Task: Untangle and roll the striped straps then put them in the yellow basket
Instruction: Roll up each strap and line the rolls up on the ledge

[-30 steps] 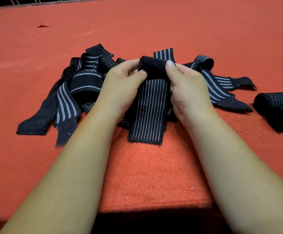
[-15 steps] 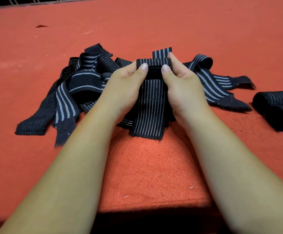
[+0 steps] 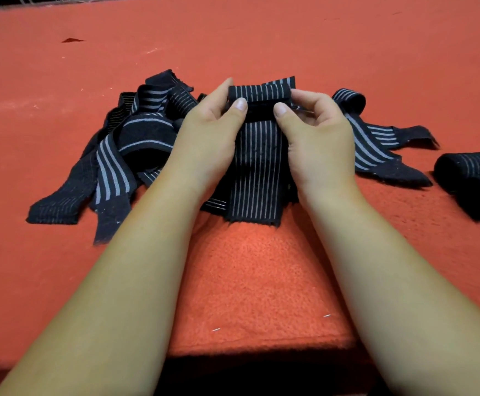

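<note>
A dark striped strap (image 3: 257, 172) lies lengthwise toward me on the red cloth, its far end turned over into a small roll (image 3: 260, 94). My left hand (image 3: 213, 130) pinches the roll's left side, thumb on top. My right hand (image 3: 316, 127) pinches its right side the same way. Behind and to the left sits a tangled pile of striped straps (image 3: 136, 144); more loose strap ends (image 3: 381, 147) spread to the right. The yellow basket is not in view.
Two rolled straps (image 3: 473, 178) lie at the right edge of the view. The red cloth (image 3: 261, 281) covers the whole surface, and its near edge drops off just below my forearms. A rail runs along the far top left.
Both hands have turned the strap's far end over another wrap, so the roll is thicker and shows its striped side. The free tail has drawn slightly shorter toward the roll.
</note>
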A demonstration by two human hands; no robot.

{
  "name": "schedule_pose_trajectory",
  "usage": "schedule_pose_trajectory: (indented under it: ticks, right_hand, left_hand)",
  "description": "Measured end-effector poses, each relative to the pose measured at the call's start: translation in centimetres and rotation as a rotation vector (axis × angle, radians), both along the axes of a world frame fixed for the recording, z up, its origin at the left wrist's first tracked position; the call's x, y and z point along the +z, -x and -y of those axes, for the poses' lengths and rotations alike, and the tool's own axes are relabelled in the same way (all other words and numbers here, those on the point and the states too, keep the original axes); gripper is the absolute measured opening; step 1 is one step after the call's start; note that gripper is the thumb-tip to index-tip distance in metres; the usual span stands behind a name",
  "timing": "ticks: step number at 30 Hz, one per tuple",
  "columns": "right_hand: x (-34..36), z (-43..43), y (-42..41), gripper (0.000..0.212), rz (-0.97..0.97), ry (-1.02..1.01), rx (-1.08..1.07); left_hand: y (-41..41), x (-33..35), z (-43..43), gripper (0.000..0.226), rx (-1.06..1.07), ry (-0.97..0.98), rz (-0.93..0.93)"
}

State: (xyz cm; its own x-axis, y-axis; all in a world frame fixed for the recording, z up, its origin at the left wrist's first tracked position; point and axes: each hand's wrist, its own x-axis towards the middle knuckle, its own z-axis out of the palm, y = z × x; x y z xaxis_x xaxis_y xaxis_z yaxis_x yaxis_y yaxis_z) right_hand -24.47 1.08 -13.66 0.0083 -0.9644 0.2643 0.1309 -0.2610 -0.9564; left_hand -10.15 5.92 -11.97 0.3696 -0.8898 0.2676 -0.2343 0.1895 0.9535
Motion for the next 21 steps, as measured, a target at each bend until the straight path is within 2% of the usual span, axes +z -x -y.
schedule_pose_trajectory:
  ticks: [2, 8, 11, 13, 15, 18, 21]
  right_hand:
    - [-0.12, 0.14, 0.12, 0.022, 0.006, -0.005, 0.000]
    - [-0.47, 0.37, 0.35, 0.028, 0.072, -0.040, 0.069]
    - [-0.51, 0.55, 0.05, 0.027, 0.107, -0.061, 0.099]
    - [-0.39, 0.52, -0.16, 0.021, 0.124, -0.090, 0.116]
    - [-0.37, 0.57, -0.32, 0.027, 0.082, -0.106, 0.118]
    - [-0.40, 0.54, -0.34, 0.046, 0.010, -0.152, 0.150]
    - [-0.37, 0.52, -0.28, 0.048, -0.002, -0.139, 0.139]
  left_hand:
    - [-0.10, -0.12, 0.07, 0.067, -0.018, -0.017, 0.017]
    - [-0.60, -0.12, -0.18, 0.057, -0.075, -0.014, -0.070]
    - [-0.49, 0.13, -0.38, 0.037, -0.075, 0.027, -0.040]
    - [-0.50, 0.19, -0.56, 0.032, -0.068, 0.055, -0.032]
    - [-0.47, 0.11, -0.57, 0.038, -0.099, 0.071, -0.034]
    - [-0.30, 0.01, -0.62, 0.048, -0.133, 0.055, -0.032]
    - [-0.02, 0.30, -0.80, 0.053, -0.142, 0.020, -0.030]
